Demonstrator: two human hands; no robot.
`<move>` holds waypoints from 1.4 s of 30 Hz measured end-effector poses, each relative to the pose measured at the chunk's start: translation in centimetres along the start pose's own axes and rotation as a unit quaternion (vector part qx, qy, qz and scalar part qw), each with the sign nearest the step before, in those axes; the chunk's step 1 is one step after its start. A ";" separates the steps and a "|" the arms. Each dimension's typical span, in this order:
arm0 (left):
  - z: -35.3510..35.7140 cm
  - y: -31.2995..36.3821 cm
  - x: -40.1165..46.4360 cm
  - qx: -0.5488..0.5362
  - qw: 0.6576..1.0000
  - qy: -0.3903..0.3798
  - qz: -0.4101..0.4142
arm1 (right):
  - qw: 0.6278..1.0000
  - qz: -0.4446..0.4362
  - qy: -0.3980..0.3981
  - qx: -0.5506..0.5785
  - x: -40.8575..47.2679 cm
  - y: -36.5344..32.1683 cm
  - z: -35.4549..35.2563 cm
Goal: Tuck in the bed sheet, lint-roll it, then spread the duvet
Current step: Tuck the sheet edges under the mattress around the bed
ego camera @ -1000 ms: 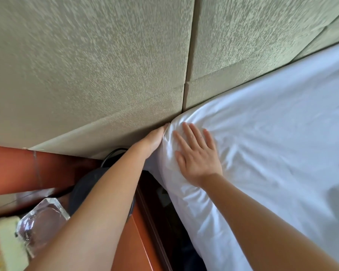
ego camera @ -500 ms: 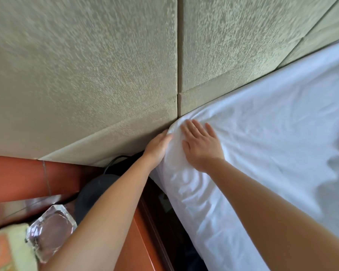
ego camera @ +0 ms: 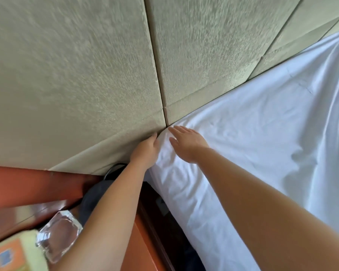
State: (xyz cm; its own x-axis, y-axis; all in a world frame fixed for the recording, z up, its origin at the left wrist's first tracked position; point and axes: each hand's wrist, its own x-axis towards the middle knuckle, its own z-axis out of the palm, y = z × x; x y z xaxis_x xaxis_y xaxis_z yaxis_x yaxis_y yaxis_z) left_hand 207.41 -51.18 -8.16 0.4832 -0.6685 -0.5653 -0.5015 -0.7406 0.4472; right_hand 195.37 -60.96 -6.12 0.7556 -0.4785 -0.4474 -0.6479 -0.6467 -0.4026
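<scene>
Fingers of the left hand (ego camera: 145, 148) wedge the bed sheet (ego camera: 243, 143) down at the bed's head corner, while the right hand (ego camera: 186, 142) lies flat, fingers straight, pinning it smooth.

Both forearms are bare to the frame's edge, with no sleeves. The left hand (ego camera: 146, 149) and right hand (ego camera: 187, 142) carry no rings, watch or gloves.

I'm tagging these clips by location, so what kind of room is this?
Most likely a bedroom, perhaps a hotel room: a bed with a white sheet against a padded headboard, and beside it a wooden nightstand bearing a clear glass ashtray-like piece.
</scene>
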 end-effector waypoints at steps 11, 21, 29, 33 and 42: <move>-6.1 4.1 -11.3 0.269 0.956 0.041 0.114 | 0.994 0.042 0.009 -0.102 -10.1 -4.1 -3.3; -10.4 5.5 -26.9 0.335 0.902 0.123 0.243 | 0.989 0.090 0.072 -0.088 -26.8 -11.5 -6.4; -8.9 8.1 -38.4 0.354 0.889 0.089 0.278 | 0.980 0.133 0.126 -0.074 -41.3 -14.4 -6.1; -7.0 9.3 -43.5 0.385 0.873 0.075 0.288 | 0.977 0.153 0.135 -0.062 -46.7 -13.9 -4.8; -0.5 10.7 -51.3 0.410 0.858 0.042 0.306 | 0.971 0.183 0.154 -0.023 -57.7 -11.0 -0.1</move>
State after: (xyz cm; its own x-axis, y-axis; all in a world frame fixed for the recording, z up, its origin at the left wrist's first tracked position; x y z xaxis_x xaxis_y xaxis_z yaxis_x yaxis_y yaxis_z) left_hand 177.63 -24.82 25.93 -0.0176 -0.9438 -0.3301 -0.9996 0.0237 -0.0145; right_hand 158.96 -26.30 24.20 0.4741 -0.8310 -0.2911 -0.8783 -0.4232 -0.2223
